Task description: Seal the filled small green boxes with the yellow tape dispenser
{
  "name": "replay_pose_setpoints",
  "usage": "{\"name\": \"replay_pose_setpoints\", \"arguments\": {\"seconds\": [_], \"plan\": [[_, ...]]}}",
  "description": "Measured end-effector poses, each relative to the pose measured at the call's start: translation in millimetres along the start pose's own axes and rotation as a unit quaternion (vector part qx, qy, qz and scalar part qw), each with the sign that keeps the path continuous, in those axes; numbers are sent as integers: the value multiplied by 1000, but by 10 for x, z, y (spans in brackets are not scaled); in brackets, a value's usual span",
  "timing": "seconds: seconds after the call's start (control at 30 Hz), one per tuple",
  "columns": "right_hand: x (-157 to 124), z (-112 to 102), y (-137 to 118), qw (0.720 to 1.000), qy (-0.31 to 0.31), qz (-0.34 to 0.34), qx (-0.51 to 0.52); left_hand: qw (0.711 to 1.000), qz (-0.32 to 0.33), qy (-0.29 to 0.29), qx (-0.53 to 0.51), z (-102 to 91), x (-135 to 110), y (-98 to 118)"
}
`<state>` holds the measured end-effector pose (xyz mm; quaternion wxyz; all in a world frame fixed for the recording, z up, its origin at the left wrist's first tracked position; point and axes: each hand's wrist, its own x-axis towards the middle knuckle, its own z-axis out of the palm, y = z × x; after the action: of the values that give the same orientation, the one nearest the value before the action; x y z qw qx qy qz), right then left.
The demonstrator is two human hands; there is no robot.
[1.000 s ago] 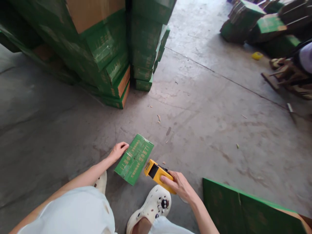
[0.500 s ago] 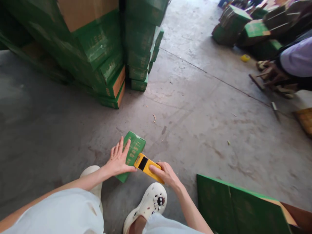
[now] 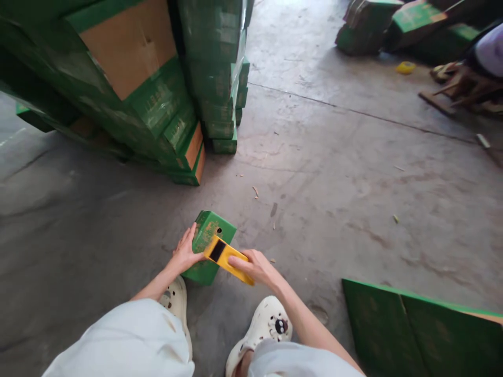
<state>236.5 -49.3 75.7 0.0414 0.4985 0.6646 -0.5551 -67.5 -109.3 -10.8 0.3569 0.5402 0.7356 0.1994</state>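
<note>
A small green cardboard box (image 3: pixel 204 272) stands on the concrete floor between my feet. Its facing side has tan print and a small round hole. My left hand (image 3: pixel 184 255) grips the box at its left side, fingers along the edge and thumb stretched across the face. In my right hand (image 3: pixel 251 266) is a yellow handheld tool (image 3: pixel 236 268) with a black panel, its front end over the box close to my left thumb. What that end touches is hidden.
Tall stacks of green boxes (image 3: pixel 157 110) stand ahead to the left. A large green carton (image 3: pixel 385 324) lies at lower right. At far right are a yellow tape roll (image 3: pixel 405 67), more boxes (image 3: pixel 361 31) and a seated person in purple (image 3: pixel 491 50). My white clogs (image 3: pixel 267 324) flank the work.
The box now shows a different face, with a hole in it. My left hand has shifted from flat on top to its left side. The yellow tool has moved slightly left and up.
</note>
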Motion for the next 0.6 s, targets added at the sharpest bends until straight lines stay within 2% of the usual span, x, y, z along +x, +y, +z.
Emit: {"name": "replay_pose_setpoints", "arguments": {"seconds": [0.13, 0.23, 0.33, 0.47, 0.6], "plan": [[-582, -122, 632, 997, 19, 70, -29, 997, -7, -39, -73, -87, 55, -55], [-770, -67, 858, 996, 29, 79, -23, 994, 6, -45, -103, -151, 88, -110], [-684, 17, 839, 996, 41, 76, -31, 990, -12, -63, -129, -207, 121, -139], [-417, -8, 736, 993, 53, 80, -71, 983, -27, -87, -159, -303, 181, -178], [-113, -46, 666, 993, 26, 73, -91, 975, -29, -112, -189, -449, 252, -245]]}}
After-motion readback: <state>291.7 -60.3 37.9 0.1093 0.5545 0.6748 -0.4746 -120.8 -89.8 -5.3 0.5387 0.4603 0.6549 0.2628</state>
